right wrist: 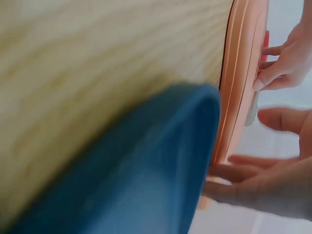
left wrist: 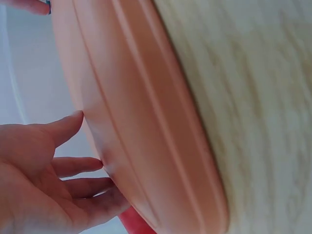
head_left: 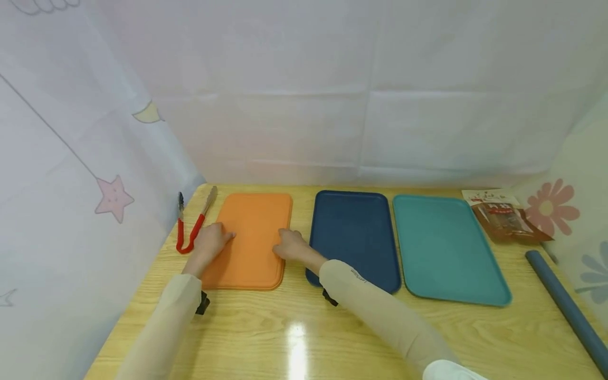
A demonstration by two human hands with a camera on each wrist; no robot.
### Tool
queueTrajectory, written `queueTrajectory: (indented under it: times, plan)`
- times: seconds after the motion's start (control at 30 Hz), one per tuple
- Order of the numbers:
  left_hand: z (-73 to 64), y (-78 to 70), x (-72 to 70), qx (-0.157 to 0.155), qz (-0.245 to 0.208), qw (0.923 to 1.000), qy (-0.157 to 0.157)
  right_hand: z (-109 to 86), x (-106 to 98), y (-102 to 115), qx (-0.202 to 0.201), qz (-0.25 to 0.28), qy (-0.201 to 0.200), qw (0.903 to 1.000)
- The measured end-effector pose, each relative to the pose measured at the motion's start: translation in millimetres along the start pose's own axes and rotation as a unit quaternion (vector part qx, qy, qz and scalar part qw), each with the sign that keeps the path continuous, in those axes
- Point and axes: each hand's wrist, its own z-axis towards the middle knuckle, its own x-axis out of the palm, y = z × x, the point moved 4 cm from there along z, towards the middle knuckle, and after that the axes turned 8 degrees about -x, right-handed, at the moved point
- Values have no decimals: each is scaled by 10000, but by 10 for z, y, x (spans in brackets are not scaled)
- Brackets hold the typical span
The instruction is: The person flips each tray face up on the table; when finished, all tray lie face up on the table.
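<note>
The orange tray (head_left: 254, 240) lies flat on the table, between my two hands. Its near edge shows ridged, layered lines in the left wrist view. At its left edge, my left hand (head_left: 209, 244) touches the rim with fairly straight fingers, the thumb tip resting at the tray's surface. My right hand (head_left: 293, 246) reaches to the right edge. In the right wrist view the fingers of that hand (right wrist: 273, 180) meet the orange side while the thumb stands apart. Beside my left hand lie tongs (head_left: 196, 232) with red handles, spread apart.
A dark blue tray (head_left: 353, 237) lies under my right forearm's line, with a teal tray (head_left: 448, 248) to its right. A brown food packet (head_left: 505, 219) sits at the back right, and a grey roll (head_left: 567, 306) along the right edge. Printed curtains surround the wooden table (head_left: 252, 327).
</note>
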Motion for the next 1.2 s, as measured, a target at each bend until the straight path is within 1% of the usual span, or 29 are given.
queueTrajectory:
  times: [0.1,0.2,0.27,0.33,0.43,0.6,0.63,0.7,0.77,0.8,0.87,0.97,1.03,1.07,1.1,1.13,1.2]
  plan:
    - [-36,41,-16,161,51,9998,-44,-15,31,-1,65,451,-214,9987]
    - [-41,59,-42,302,25,9995,-121,-18,46,-29,47,843,-304,9960]
    - [-20,48,-65,419,-26,9989,-203,-25,20,-53,56,1137,-360,9928]
    - [2,32,-78,501,-87,9985,-213,-33,-16,-76,106,1553,-479,9867]
    - [19,21,-75,551,-127,9984,-92,-46,-58,-106,232,2266,-633,9717]
    - [-14,44,-57,457,-122,9988,139,-95,-88,-115,466,3171,-679,9448]
    - [-23,51,-58,465,-122,9987,165,-105,-99,-112,527,3331,-719,9387]
    - [-41,71,-66,455,-143,9986,217,-120,-127,-102,639,3694,-821,9234]
    - [-46,86,-74,427,-239,9984,291,-118,-173,-92,675,3948,-1007,9107]
    - [-51,92,-81,428,-296,9981,327,-116,-195,-85,676,4051,-1128,9048]
    - [-62,108,-85,402,-470,9971,437,-119,-241,-62,595,4128,-1370,8985]
    - [-74,142,-81,392,-874,9939,541,-126,-310,-5,332,4088,-1791,8942]
    - [-84,163,-63,440,-1150,9904,633,-136,-350,28,148,3997,-2031,8937]
    - [-92,171,-53,489,-1262,9886,664,-146,-369,44,96,4015,-2122,8909]
    - [-99,180,-43,524,-1365,9868,694,-156,-385,55,60,4017,-2190,8892]
    - [-108,186,-35,577,-1424,9855,726,-167,-398,62,50,3982,-2233,8897]
    - [-140,191,-32,668,-1485,9835,785,-189,-414,72,64,4016,-2138,8905]
